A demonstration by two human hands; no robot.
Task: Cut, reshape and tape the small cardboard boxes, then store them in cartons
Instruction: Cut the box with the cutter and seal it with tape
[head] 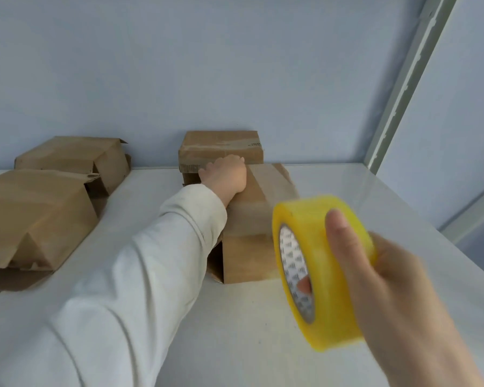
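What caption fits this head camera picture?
Left hand holds a cardboard box while right hand grips a yellow tape roll.

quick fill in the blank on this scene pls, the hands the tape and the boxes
1. The right hand holds a roll of ____ tape.
2. The left hand rests on the ____ of the middle box.
3. At the left of the table lie ____ open boxes.
4. The left arm wears a ____ sleeve.

Missing words: yellow; top; two; white.
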